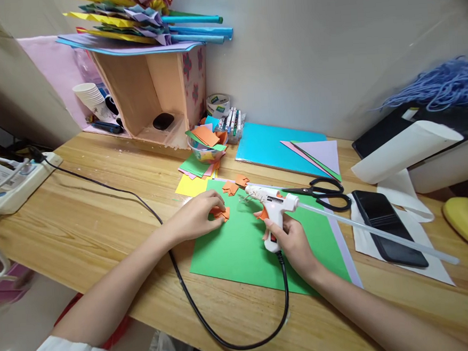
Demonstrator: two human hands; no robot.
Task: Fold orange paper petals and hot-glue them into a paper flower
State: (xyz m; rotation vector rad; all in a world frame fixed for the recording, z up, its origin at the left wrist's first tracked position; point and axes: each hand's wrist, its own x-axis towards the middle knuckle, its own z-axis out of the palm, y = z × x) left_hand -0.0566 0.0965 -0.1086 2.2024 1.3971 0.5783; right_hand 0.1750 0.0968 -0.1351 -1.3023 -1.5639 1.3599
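My right hand (292, 238) is wrapped round the handle of a white glue gun (274, 205), its nozzle pointing left and a long clear glue stick (374, 230) sticking out of its back. With bent fingers, my left hand (200, 215) holds a small folded orange paper piece (221, 214) at the left edge of a green paper sheet (239, 255). The fingers partly hide that piece. Two more orange folded pieces (230, 187) lie at the sheet's far edge, close to the nozzle.
The gun's black cord (225, 347) loops across the table to a power strip (22, 182). Black scissors (319, 191) and a phone (388, 229) lie to the right. Behind stand a bowl of paper scraps (208, 153), a blue pad (276, 146) and an open box (164, 89).
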